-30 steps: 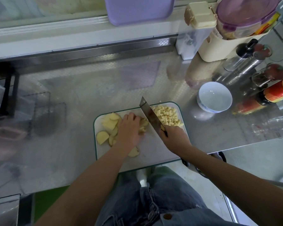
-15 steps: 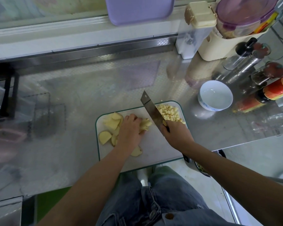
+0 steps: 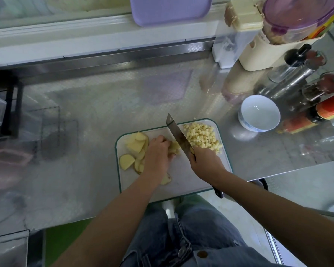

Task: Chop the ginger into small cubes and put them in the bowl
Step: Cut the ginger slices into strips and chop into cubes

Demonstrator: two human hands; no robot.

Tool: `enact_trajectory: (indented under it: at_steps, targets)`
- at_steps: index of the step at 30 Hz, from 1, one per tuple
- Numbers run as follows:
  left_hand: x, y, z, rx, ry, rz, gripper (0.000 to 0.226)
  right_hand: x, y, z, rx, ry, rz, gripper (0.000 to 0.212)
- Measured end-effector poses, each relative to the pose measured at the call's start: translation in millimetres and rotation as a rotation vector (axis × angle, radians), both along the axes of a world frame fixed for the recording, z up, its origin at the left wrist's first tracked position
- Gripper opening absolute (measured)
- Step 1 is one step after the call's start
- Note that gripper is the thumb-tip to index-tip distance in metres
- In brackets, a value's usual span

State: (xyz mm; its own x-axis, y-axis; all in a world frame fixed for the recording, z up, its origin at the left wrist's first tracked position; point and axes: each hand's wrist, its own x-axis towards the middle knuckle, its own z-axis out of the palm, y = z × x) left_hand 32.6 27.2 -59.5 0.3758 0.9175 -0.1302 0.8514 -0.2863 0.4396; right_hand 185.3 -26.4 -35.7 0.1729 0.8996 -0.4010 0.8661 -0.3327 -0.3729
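The ginger (image 3: 174, 148) we are cutting is a small stack in the middle of the cutting board (image 3: 181, 180). Our left hand (image 3: 157, 157) pins it there, fingers curled down over it. The knife (image 3: 176, 132) stands just right of those fingertips with its tip pointing away from us. Our right hand (image 3: 203, 162) is clenched round the handle.

To cut well here, we judge it best to tuck the left thumb behind the fingers. The flat of the blade can then ride against the knuckles. If we step the left hand back evenly after each stroke, the new pieces should match the cubes (image 3: 201, 137) heaped right of the blade.

Some of that heap lies close to the board's right rim, so short, straight-down strokes seem safer than sweeping ones. Uncut slices (image 3: 135, 149) wait on the board's left side, partly under our left hand. The bowl (image 3: 258, 114) stands empty on the counter (image 3: 104, 112), beyond the board's far right corner and apart from it. We judge the chopping about half done, and no cubes have gone into the bowl yet.
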Motion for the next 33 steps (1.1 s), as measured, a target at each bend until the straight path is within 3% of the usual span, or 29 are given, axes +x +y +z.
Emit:
enact_trajectory:
  at_steps: [9,17,24,33]
  targets:
    - [5,-4,4,-0.006,0.018,0.036,0.032,-1,0,-8,0.043,0.031,0.025,0.025]
    - [4,-16,1,-0.013,0.043,0.067,0.047,16,9,12,0.081,0.203,0.065,0.034]
    - [-6,-17,-1,0.016,0.069,0.075,0.032,5,8,15,0.038,0.049,0.164,0.031]
    - [-9,-13,1,0.012,0.104,0.034,0.025,-7,2,9,0.059,0.001,0.055,0.036]
